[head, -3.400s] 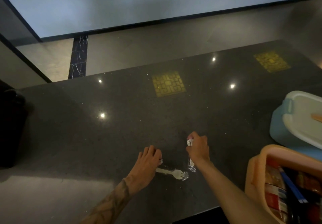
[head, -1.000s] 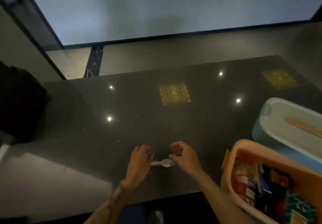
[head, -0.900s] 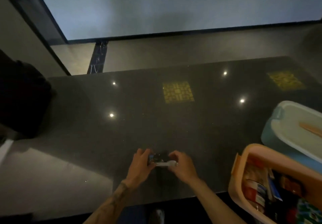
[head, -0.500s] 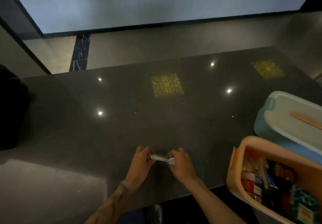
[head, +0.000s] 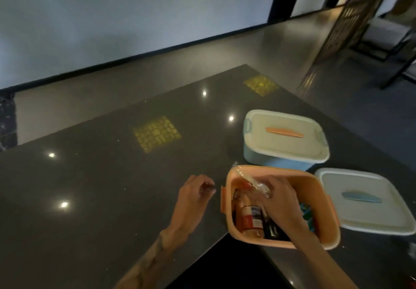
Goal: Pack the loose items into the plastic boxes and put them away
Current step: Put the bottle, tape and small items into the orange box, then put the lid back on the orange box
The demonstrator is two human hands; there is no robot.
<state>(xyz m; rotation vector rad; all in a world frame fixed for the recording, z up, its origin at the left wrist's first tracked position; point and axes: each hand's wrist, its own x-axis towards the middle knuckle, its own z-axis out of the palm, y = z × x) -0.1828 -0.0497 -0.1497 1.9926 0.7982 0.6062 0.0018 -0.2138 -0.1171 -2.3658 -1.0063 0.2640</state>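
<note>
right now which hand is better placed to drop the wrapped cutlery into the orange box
Right. The right hand is over the open orange box, gripping the wrapped cutlery; the left hand sits outside it over the counter.

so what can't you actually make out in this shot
- Head view: contents of the blue box, hidden by its shut lid.
- Far side of the orange box interior, hidden by the right hand.
- What the left hand pinches: too small and dark.
- Jar label: blurred.

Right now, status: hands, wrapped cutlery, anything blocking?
Right hand over open orange plastic box, holding clear-wrapped cutlery. Left hand over dark countertop, fingers curled, contents unclear. Lidded blue box behind; nothing blocking.
</note>
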